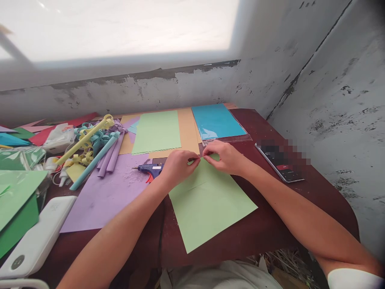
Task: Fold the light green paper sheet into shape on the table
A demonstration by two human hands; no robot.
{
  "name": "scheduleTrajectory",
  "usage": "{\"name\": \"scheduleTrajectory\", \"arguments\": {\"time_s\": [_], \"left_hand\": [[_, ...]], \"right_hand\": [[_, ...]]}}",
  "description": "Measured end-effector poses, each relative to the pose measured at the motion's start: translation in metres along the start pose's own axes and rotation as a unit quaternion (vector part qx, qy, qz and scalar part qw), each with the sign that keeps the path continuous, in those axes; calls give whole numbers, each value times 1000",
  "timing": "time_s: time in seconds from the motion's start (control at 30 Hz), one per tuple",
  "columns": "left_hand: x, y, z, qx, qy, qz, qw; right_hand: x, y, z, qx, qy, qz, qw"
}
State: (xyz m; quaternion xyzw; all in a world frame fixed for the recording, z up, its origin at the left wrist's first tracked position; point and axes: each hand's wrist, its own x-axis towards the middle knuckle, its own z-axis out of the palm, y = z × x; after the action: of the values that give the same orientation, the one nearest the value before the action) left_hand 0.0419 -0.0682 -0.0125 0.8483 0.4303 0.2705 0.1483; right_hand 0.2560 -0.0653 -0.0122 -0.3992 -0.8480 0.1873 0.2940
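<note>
A light green paper sheet (pixel 210 204) lies on the dark red table (pixel 264 233) in front of me. My left hand (pixel 177 166) and my right hand (pixel 227 156) both pinch its far edge, fingertips almost meeting, with the paper's corner rolled or folded under them. A blue glue gun (pixel 152 169) lies just left of my left hand, on a purple sheet (pixel 102 198).
Rolled paper tubes in purple, teal and yellow (pixel 99 150) lie at the left. More sheets, green (pixel 156 130), tan and blue (pixel 216 120), lie at the back. A phone (pixel 279 162) rests at the right. A white power bank (pixel 39 237) sits front left. Walls close in behind and right.
</note>
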Motion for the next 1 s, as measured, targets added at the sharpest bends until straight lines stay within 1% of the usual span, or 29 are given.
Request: {"name": "scheduleTrajectory", "arguments": {"time_s": [0.07, 0.23, 0.4, 0.5, 0.67, 0.8, 0.9, 1.0], "left_hand": [[0, 0, 0, 2, 0, 5, 1000], [0, -1, 1, -17, 6, -4, 1000], [-1, 2, 0, -11, 5, 2, 1000], [-1, 2, -1, -18, 13, 5, 1000], [0, -1, 1, -49, 26, -15, 998], [0, 2, 0, -76, 24, -27, 996], [0, 7, -3, -128, 25, -52, 990], [0, 9, -7, -167, 6, -67, 984]], "right_hand": [[0, 0, 0, 2, -3, -6, 1000], [0, 0, -2, 6, 16, 9, 1000], [0, 0, -2, 13, 10, -10, 1000], [0, 1, -2, 13, 26, -3, 1000], [0, 1, -4, 7, 37, -13, 999], [0, 0, -8, 4, 53, 13, 999], [0, -3, -13, 22, 64, 37, 997], [-1, -5, -18, 51, 59, 49, 996]]}}
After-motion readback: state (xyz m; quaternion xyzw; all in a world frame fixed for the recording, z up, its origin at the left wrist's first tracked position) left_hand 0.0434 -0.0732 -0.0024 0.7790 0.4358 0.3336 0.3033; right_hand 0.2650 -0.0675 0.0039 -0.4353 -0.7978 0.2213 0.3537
